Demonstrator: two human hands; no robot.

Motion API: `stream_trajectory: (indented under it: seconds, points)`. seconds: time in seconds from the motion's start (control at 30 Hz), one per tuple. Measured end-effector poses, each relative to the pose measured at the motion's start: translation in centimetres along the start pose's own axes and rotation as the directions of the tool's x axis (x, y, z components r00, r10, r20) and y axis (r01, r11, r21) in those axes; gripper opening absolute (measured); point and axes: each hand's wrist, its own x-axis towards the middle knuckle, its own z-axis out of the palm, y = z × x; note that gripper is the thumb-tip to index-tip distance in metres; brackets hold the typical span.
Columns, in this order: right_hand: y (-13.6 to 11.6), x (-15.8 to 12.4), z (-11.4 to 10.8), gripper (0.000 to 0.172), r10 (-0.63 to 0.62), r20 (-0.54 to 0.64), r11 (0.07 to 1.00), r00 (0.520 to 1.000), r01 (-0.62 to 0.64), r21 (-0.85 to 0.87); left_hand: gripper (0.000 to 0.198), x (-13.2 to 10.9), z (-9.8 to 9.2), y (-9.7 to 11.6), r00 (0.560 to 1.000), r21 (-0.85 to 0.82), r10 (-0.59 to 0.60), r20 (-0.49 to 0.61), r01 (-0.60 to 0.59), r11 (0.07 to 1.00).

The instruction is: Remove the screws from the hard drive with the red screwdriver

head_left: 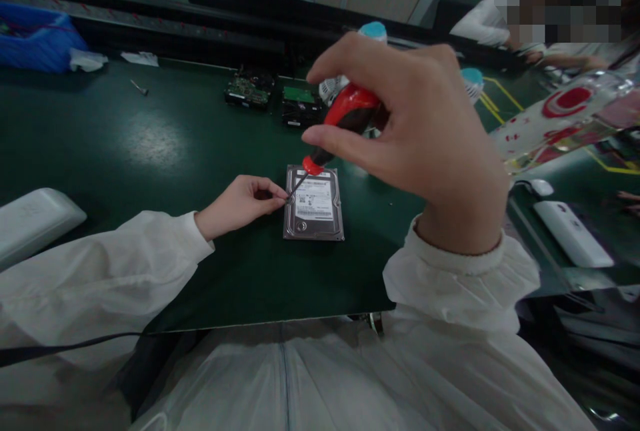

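A silver hard drive (pixel 320 228) lies label side up on the green bench, in the middle of the head view. Above it, my right hand (pixel 425 124) is closed around the red and black handle of a screwdriver (pixel 343 114), tilted with its shaft running down and left. The tip reaches the drive's left edge. There my left hand (pixel 243 203) pinches thumb and forefinger together right by the tip. What those fingertips hold is too small to make out.
Two drives with green circuit boards, one left (pixel 250 88) and one right (pixel 301 107), sit behind. A blue bin (pixel 40 41) stands far left, a white device (pixel 40 221) near left. At right are a clear bottle (pixel 565 117) and a person's sleeve (pixel 477 23). The bench's front edge is close.
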Motion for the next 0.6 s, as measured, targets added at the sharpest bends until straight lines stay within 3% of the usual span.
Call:
stream_trajectory:
  seconds: [0.13, 0.3, 0.43, 0.6]
  points:
    - [-0.12, 0.12, 0.09, 0.041, -0.046, -0.012, 0.998, 0.999, 0.047, 0.045, 0.025, 0.02, 0.03, 0.06, 1.000, 0.001, -0.007, 0.003, 0.007, 1.000]
    - [-0.38, 0.32, -0.38, 0.026, -0.129, 0.045, 0.979, 0.991, 0.120, 0.164, 0.026, -0.06, -0.02, 0.15, 1.000, 0.007, 0.011, 0.016, -0.012, 1.000]
    - [-0.37, 0.23, -0.65, 0.027, -0.190, 0.099, 0.961, 0.977, 0.164, 0.225, 0.025, -0.09, -0.04, 0.18, 1.000, 0.001, 0.008, 0.011, -0.008, 1.000]
    - [-0.07, 0.33, -0.35, 0.017, -0.235, 0.046, 0.954, 0.971, 0.222, 0.204, 0.025, -0.05, 0.00, 0.18, 1.000, -0.005, 0.007, 0.013, -0.007, 1.000]
